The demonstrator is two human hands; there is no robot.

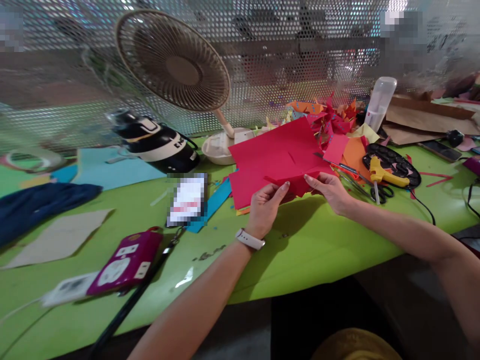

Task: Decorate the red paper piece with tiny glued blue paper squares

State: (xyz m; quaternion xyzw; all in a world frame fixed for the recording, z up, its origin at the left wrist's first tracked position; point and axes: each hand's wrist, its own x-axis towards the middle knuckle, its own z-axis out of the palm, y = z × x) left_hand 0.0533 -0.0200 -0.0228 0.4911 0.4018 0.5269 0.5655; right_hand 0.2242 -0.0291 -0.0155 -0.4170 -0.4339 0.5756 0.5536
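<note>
A small piece of red paper (294, 176) is pinched between my two hands, just above the table's near edge. My left hand (267, 205) holds its left side between thumb and fingertips. My right hand (332, 191) grips the right side in the same way. Behind and partly under it lie larger red paper sheets (273, 152), with edges of other colours showing beneath. Scissors (354, 175) rest to the right of the sheets, close to my right hand. Where the small piece ends against the red sheets behind it is hard to make out.
A fan (180, 65) stands at the back, a black bottle (161, 145) lying beside it. On the right are a yellow glue gun (386, 172), a black palette (403, 162) and paper scraps (335, 117). A lit phone (186, 200) and purple case (127, 260) lie left.
</note>
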